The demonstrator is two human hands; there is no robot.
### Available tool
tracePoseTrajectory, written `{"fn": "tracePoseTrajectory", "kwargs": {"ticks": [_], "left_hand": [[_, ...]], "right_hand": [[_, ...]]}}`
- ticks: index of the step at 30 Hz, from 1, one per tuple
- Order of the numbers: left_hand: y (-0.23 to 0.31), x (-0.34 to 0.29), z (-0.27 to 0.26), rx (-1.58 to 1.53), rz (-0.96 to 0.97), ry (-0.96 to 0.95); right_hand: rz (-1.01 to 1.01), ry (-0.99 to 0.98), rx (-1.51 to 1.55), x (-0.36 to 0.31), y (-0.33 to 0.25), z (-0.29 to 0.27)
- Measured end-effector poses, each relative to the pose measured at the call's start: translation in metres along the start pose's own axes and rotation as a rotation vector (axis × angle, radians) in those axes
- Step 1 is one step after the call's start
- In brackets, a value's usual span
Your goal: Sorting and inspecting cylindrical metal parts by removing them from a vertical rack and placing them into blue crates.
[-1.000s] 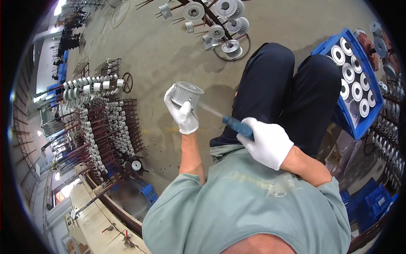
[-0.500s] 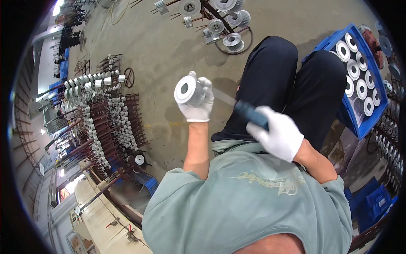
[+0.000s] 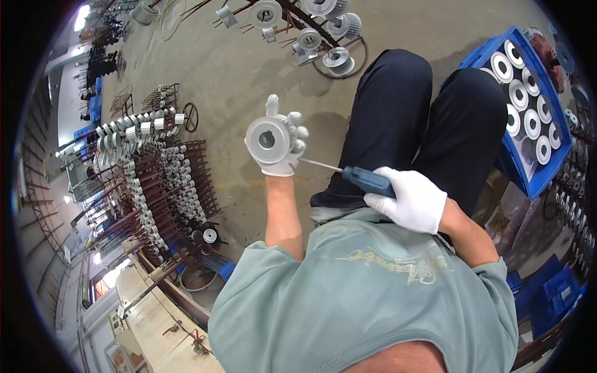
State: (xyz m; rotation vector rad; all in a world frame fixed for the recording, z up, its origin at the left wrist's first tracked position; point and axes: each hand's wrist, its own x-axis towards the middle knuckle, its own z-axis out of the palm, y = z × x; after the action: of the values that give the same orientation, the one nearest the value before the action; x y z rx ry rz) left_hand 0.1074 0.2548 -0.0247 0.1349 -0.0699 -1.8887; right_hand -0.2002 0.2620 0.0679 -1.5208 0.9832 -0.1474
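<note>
My left hand, in a white glove, holds up a silver toothed pulley. Its flat face and dark centre bore are toward me. The thumb sticks up and the other fingers are spread behind the pulley, which partly hides the palm. In a white glove too, my right hand is wrapped round the blue handle of a screwdriver. The thin metal shaft points left, toward the pulley's lower right side. Its tip ends near the left palm; whether it touches cannot be made out.
On my right, a blue crate holds several similar pulleys. A dark rack with pulleys on its prongs stands ahead. More loaded racks are at the left, near a cream-coloured cabinet. Blue bins sit at lower right.
The pulley has turned to face me more squarely and shifted slightly left and down. My left fingers have spread. The screwdriver, blurred before, is sharp now and sits slightly lower.
</note>
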Motion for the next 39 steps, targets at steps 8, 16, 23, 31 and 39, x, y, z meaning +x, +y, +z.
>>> {"fn": "tracePoseTrajectory", "kwargs": {"ticks": [8, 16, 23, 31, 39], "left_hand": [[0.021, -0.008, 0.000, 0.485, 0.040, 0.100], [0.015, -0.013, 0.007, 0.941, 0.260, 0.256], [0.009, 0.004, 0.064, 2.461, 0.287, 0.095], [-0.004, 0.030, 0.066, 2.640, 0.206, -0.087], [0.006, 0.025, 0.033, 2.584, 0.333, -0.063]], "right_hand": [[0.055, 0.159, 0.062, -0.001, -0.012, -0.001], [0.019, 0.223, 0.053, -0.009, -0.001, 0.002], [0.035, 0.066, -0.095, -0.011, -0.008, -0.001], [0.046, 0.267, -0.172, 0.002, -0.015, 0.011], [-0.031, 0.119, -0.129, 0.005, 0.008, 0.001]]}}
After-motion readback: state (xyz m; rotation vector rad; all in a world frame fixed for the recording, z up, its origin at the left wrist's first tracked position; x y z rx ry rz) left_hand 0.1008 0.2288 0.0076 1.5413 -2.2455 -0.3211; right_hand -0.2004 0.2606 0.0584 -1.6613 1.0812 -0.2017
